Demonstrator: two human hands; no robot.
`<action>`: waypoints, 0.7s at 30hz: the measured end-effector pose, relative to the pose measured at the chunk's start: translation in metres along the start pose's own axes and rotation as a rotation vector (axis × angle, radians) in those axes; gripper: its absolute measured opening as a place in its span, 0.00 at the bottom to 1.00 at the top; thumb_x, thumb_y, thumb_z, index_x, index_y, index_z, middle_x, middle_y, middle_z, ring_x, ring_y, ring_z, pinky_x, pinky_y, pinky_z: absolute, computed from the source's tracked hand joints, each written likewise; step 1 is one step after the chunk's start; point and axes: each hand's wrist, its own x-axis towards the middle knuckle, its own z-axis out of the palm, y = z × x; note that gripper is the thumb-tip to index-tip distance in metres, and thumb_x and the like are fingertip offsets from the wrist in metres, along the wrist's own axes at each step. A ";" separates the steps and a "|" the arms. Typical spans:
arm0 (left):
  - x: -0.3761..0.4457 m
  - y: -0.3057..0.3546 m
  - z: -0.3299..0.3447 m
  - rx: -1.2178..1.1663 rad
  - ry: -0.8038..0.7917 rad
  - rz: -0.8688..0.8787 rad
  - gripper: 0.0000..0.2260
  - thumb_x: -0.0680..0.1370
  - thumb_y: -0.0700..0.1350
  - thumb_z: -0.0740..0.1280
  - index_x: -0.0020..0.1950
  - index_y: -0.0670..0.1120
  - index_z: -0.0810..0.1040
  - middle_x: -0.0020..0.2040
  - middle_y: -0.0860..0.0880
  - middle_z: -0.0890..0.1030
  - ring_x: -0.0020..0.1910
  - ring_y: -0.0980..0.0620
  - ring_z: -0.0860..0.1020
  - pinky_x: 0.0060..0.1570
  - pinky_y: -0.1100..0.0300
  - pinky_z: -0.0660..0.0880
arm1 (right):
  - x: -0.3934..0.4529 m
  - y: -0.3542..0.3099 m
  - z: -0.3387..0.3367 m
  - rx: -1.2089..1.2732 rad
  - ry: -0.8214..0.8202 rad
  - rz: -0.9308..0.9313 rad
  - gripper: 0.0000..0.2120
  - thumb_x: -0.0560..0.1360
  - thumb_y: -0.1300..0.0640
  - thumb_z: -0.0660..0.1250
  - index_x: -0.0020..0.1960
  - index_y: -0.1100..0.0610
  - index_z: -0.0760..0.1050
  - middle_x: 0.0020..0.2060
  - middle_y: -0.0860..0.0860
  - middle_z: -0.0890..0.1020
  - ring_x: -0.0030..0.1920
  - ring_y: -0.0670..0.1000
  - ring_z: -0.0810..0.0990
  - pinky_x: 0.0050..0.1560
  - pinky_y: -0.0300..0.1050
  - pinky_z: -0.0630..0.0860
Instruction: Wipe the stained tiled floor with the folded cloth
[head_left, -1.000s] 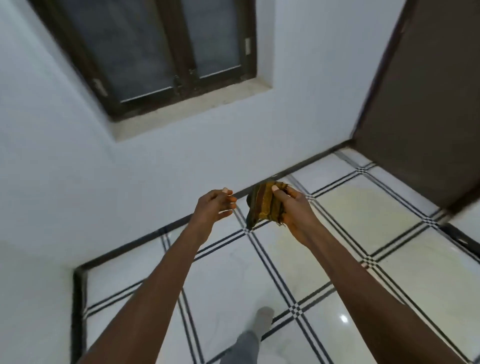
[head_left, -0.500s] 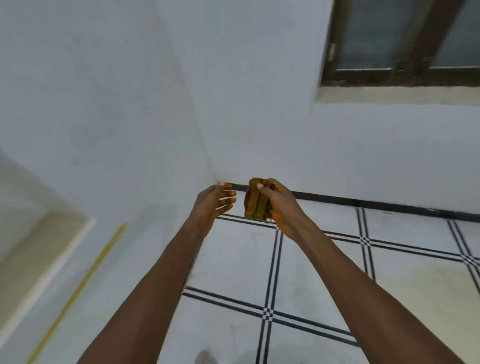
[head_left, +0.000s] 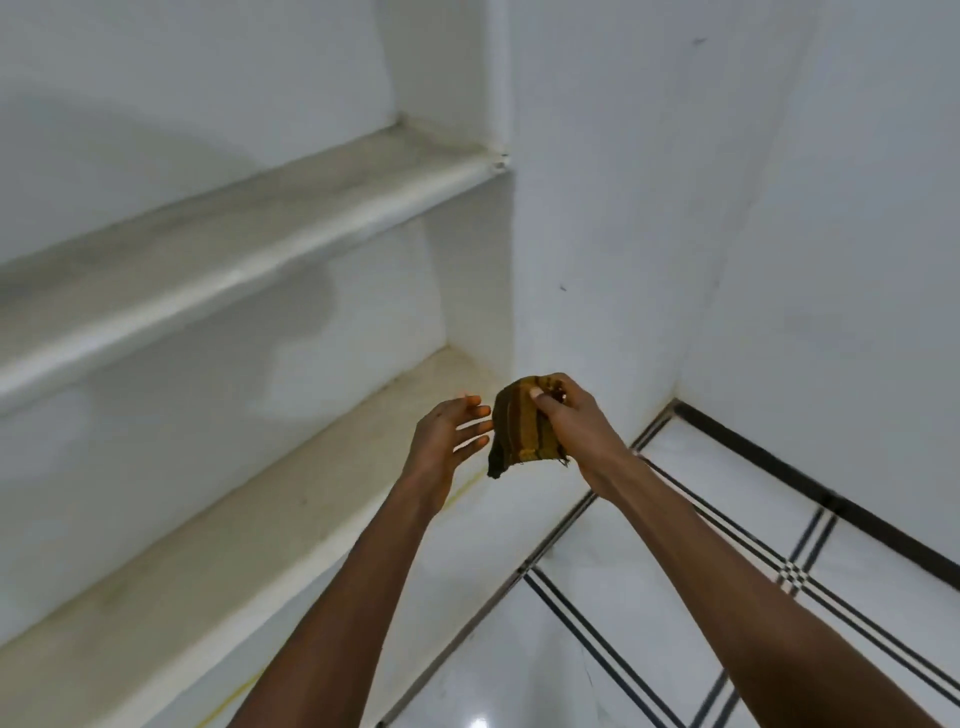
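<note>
Since half a second ago the view has swung left: the window is gone from sight, and two white built-in shelves, an upper shelf (head_left: 249, 228) and a lower shelf (head_left: 291, 499), now fill the left side. The tiled floor (head_left: 644, 587), white with thin black lines, has shifted to the lower right. Both arms stay stretched forward at chest height.

The right hand (head_left: 576, 426) grips the folded cloth (head_left: 519, 431), a mustard-brown striped piece, with its thumb pressed on the near face and the fingers curled behind the top edge. The cloth now hangs down a little more loosely below the thumb, well above the floor.

The left hand (head_left: 441, 441) holds nothing; its fingers are straighter than before, spread and relaxed. Their tips lie just beside the cloth's left edge, possibly brushing it, though motion blur makes that uncertain.
</note>
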 end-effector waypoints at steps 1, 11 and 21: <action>0.004 0.005 -0.016 -0.027 0.038 0.001 0.11 0.84 0.49 0.64 0.58 0.43 0.82 0.58 0.42 0.85 0.57 0.44 0.85 0.56 0.54 0.81 | 0.010 -0.004 0.017 -0.017 -0.051 -0.009 0.07 0.85 0.51 0.63 0.58 0.49 0.79 0.55 0.51 0.85 0.58 0.52 0.84 0.58 0.48 0.81; 0.049 0.018 -0.090 -0.314 0.227 -0.042 0.20 0.85 0.55 0.61 0.65 0.39 0.78 0.63 0.41 0.84 0.62 0.42 0.83 0.61 0.52 0.79 | 0.146 -0.004 0.070 -0.493 -0.238 -0.039 0.14 0.83 0.55 0.67 0.66 0.57 0.78 0.59 0.58 0.84 0.58 0.58 0.84 0.54 0.48 0.82; 0.083 -0.014 -0.033 -0.305 0.290 -0.167 0.24 0.84 0.57 0.62 0.69 0.39 0.76 0.65 0.41 0.81 0.63 0.43 0.81 0.65 0.49 0.77 | 0.191 0.038 0.042 -0.724 -0.347 -0.156 0.24 0.80 0.64 0.67 0.75 0.60 0.69 0.64 0.58 0.81 0.65 0.59 0.80 0.67 0.49 0.76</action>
